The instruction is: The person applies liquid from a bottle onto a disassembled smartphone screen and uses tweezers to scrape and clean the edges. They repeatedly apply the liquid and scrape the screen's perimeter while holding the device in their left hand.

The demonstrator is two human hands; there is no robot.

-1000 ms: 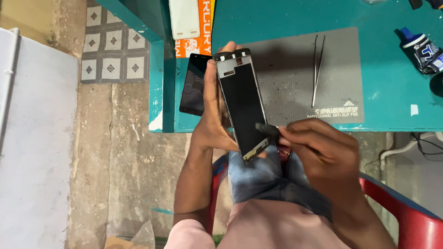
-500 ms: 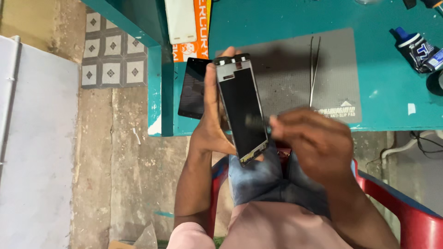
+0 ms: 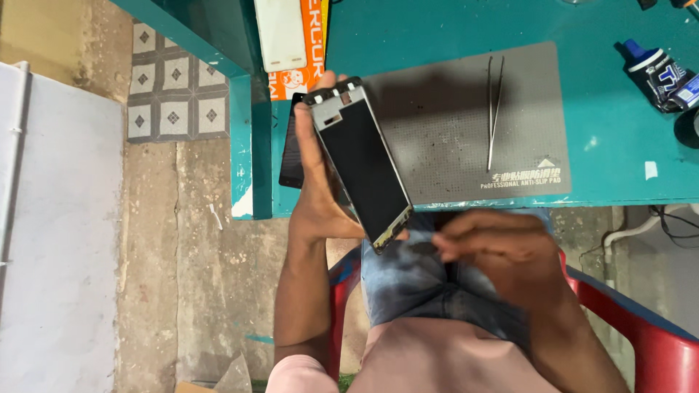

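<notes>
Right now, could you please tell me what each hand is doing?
Left hand: closed around the phone frame, holding it up.
Right hand: blurred, fingers pinched; whether it holds anything cannot be told.

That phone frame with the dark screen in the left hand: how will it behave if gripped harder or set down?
The phone frame looks thin and flat, so probably light and stiff but prone to flex or crack if squeezed. The left hand holds it by the edges only, so its smooth face may slip. Laid flat on the grey mat, it should neither roll nor tip.
</notes>
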